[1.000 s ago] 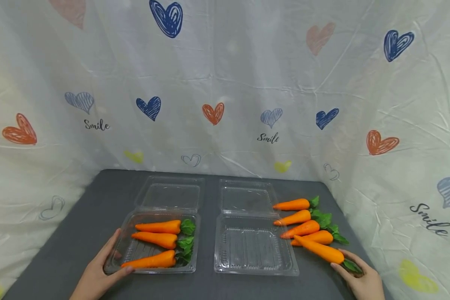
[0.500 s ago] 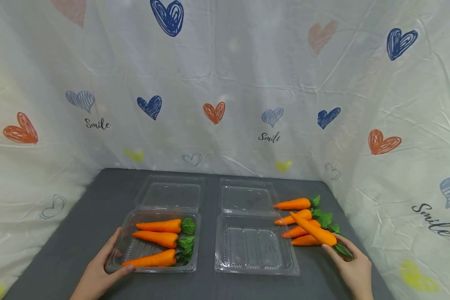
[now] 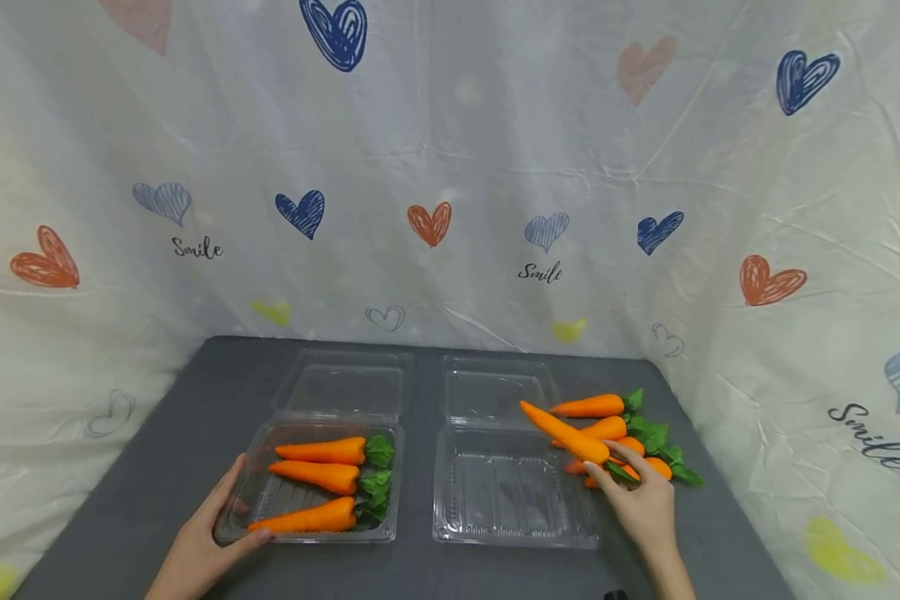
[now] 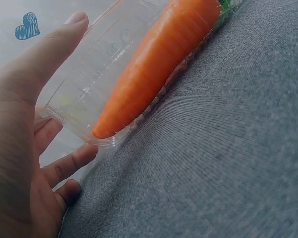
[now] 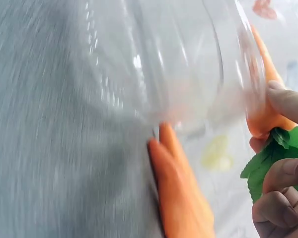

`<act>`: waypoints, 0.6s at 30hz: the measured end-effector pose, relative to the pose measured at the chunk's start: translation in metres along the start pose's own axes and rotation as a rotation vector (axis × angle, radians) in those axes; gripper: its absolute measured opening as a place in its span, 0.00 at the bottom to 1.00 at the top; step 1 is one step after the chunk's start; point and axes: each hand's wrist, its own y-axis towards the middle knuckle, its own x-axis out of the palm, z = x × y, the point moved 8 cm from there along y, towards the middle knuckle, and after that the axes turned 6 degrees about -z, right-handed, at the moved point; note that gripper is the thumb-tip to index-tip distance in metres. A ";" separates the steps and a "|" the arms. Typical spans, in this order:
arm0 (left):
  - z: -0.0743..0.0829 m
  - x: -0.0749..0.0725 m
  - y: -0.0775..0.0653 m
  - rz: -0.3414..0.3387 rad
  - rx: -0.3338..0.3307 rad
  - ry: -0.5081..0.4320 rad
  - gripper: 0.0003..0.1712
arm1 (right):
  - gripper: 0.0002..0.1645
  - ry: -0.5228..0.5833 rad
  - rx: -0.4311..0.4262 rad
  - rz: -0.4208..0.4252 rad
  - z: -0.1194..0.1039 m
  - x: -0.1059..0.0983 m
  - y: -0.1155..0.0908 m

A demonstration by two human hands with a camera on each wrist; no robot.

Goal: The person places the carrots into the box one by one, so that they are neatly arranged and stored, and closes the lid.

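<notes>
In the head view my left hand [image 3: 198, 529] holds the left corner of a clear plastic clamshell container [image 3: 266, 498], thumb along the near side and fingers at the left wall. Three carrots with green leaves lie in it; the nearest carrot [image 3: 307, 517] shows through the wall in the left wrist view. My right hand [image 3: 645, 500] pinches another carrot [image 3: 566, 433] at its leafy end, its tip pointing to the far left. This carrot is raised over the right edge of a second open clamshell container [image 3: 502, 500], which has nothing in it.
Several more carrots, such as the far carrot [image 3: 588, 406], lie on the grey tabletop [image 3: 412, 567] right of the second container, partly hidden by my right hand and its carrot. Both lids, left [image 3: 348, 392] and right [image 3: 495, 396], lie folded back. A heart-print curtain [image 3: 450, 125] surrounds the table.
My right hand has carried its carrot leftward and away from me, from the table's right side to the second container's right edge. My left hand has stayed at its container.
</notes>
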 end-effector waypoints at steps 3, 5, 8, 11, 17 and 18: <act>0.001 0.001 -0.002 0.003 0.025 -0.010 0.62 | 0.32 0.032 -0.019 -0.023 -0.012 0.012 -0.001; 0.003 -0.001 0.000 0.012 0.050 -0.011 0.63 | 0.30 0.059 -0.050 -0.024 -0.022 0.020 0.000; 0.005 -0.002 0.000 0.020 0.061 -0.009 0.63 | 0.27 0.084 -0.120 -0.028 -0.036 0.033 0.002; 0.005 -0.003 0.000 0.020 0.058 -0.006 0.63 | 0.27 0.105 -0.182 -0.054 -0.048 0.048 0.003; 0.002 0.000 -0.001 0.007 0.026 -0.002 0.63 | 0.28 0.079 -0.314 -0.117 -0.075 0.080 0.004; 0.002 0.001 -0.001 0.006 0.022 -0.001 0.63 | 0.28 0.077 -0.337 -0.120 -0.080 0.085 0.004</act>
